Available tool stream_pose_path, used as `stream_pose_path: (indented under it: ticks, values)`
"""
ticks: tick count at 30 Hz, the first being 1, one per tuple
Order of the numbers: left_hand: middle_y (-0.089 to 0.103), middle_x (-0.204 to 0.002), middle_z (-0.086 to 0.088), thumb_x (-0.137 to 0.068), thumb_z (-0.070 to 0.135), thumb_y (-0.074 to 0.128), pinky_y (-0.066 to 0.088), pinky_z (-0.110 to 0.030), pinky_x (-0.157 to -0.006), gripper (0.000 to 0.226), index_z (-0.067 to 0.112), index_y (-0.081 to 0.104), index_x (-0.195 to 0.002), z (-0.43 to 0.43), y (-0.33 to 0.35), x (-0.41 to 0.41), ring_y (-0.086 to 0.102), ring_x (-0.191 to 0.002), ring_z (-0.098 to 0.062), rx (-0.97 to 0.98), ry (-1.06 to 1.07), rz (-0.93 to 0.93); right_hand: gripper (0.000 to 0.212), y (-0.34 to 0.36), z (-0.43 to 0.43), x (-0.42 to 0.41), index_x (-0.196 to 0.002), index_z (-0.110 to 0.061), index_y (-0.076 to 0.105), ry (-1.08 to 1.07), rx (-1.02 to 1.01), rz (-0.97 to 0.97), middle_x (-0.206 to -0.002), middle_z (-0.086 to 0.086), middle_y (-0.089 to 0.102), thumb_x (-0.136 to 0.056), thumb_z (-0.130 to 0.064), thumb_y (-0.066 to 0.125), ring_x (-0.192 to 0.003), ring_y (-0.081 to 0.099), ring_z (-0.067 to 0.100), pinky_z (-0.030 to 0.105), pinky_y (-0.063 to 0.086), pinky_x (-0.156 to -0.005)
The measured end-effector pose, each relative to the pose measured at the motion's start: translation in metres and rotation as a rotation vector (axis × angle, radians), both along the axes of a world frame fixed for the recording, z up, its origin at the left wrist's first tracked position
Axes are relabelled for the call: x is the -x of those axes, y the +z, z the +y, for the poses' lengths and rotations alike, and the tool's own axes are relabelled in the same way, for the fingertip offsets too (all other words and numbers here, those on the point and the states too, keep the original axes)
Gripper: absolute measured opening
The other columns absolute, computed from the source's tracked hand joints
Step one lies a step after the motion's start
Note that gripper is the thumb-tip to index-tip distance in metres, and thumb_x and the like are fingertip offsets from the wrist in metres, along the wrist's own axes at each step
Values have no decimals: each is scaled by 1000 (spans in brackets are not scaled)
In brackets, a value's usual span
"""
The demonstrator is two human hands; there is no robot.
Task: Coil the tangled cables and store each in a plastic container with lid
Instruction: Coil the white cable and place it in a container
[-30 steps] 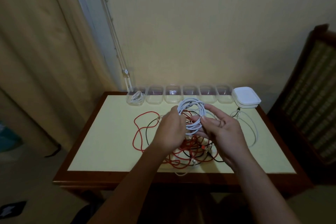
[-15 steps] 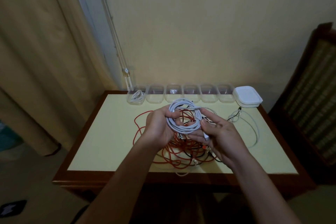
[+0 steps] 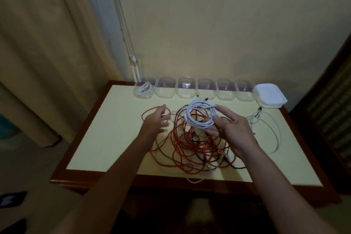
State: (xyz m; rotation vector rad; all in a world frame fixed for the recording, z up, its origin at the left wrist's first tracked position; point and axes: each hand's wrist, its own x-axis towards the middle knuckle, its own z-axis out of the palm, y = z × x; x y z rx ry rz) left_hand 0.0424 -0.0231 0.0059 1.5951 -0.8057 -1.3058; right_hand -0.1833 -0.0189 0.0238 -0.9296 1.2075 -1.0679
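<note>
My right hand (image 3: 230,129) pinches a coiled white cable (image 3: 199,115) and holds it above the table. To the left of the coil, my left hand (image 3: 154,120) hovers with relaxed fingers and holds nothing. Under both hands lies a tangle of red, black and white cables (image 3: 190,150). Along the table's far edge stands a row of clear plastic containers (image 3: 187,90); the leftmost container (image 3: 144,90) has a coiled white cable in it. A stack of white lids (image 3: 269,98) sits at the right end of the row.
A loose white cable (image 3: 273,129) loops over the right part of the yellow-topped table (image 3: 106,135). A curtain (image 3: 38,53) hangs at the left, and a dark wooden chair (image 3: 330,112) stands at the right. The wall is close behind the containers.
My left hand has let go of the white coil and moved off to the left with its fingers relaxed. The coil is now held by my right hand alone.
</note>
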Motion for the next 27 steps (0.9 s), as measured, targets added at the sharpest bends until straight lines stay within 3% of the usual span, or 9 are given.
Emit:
stream_pose_path:
  ticks: [2, 4, 10, 13, 15, 19, 21, 23, 27]
  values:
    - [67, -127, -12, -107, 36, 37, 45, -42, -102, 39, 13, 62, -126, -12, -25, -22, 61, -117, -32, 36, -32, -325, 43, -9, -18, -4, -142, -11, 56, -15, -2, 38, -96, 18, 77, -99, -3, 60, -88, 76, 30, 36, 64, -77]
    - [61, -136, -14, -109, 30, 31, 39, -45, -109, 43, 8, 61, -131, -22, -50, -45, 54, -126, -33, 1, -68, -584, 42, -17, -39, -9, -139, -11, 59, -42, -4, 95, -95, 19, 77, -98, -2, 62, -76, 75, 23, 29, 63, -68]
    - [42, -155, -16, -110, 25, 27, 23, -39, -117, 46, 8, 44, -149, -44, -131, -109, 37, -143, -33, -128, -27, -764, 39, -52, -110, -31, -135, -11, 61, -15, 68, 372, -74, 13, 76, -97, -8, 65, -67, 72, 21, 37, 60, -78]
    - [35, -160, -13, -107, 21, 25, 19, -49, -122, 49, 7, 38, -152, -46, -170, -124, 27, -149, -32, -48, -168, -1088, 41, -69, -152, -46, -132, -24, 66, 10, 166, 536, -73, 8, 74, -91, -21, 70, -77, 75, 26, 49, 60, -87]
    - [36, -160, -8, -101, 29, 19, 24, -51, -120, 59, 11, 36, -154, -51, -182, -126, 28, -149, -30, -50, -254, -1262, 44, -79, -178, -60, -131, -28, 67, 33, 227, 615, -76, 3, 75, -87, -26, 69, -82, 74, 21, 46, 59, -90]
    - [26, -165, 0, -98, 38, 9, 16, -48, -123, 66, 18, 25, -159, -74, -187, -133, 18, -153, -24, -64, -300, -1382, 41, -92, -232, -95, -134, -25, 66, 106, 354, 761, -87, -1, 78, -94, -20, 61, -88, 71, 11, 28, 52, -84]
    - [21, -166, 2, -99, 41, 6, 12, -47, -124, 66, 20, 20, -160, -86, -190, -137, 13, -154, -22, -57, -319, -1421, 40, -97, -260, -113, -137, -20, 63, 145, 401, 819, -101, 4, 78, -97, -18, 56, -97, 69, 15, 23, 46, -81]
    - [18, -167, 4, -100, 44, 4, 10, -47, -125, 66, 22, 17, -161, -96, -189, -139, 9, -155, -21, -68, -323, -1397, 39, -100, -283, -129, -138, -15, 62, 184, 439, 887, -118, 8, 74, -100, -14, 53, -113, 66, 21, 18, 41, -89]
    - [12, -168, 6, -100, 47, 1, 7, -46, -125, 66, 24, 11, -161, -110, -190, -141, 3, -155, -19, -61, -328, -1397, 36, -99, -313, -155, -133, -13, 66, 255, 556, 1084, -128, 16, 69, -100, -10, 52, -119, 62, 36, 37, 48, -99]
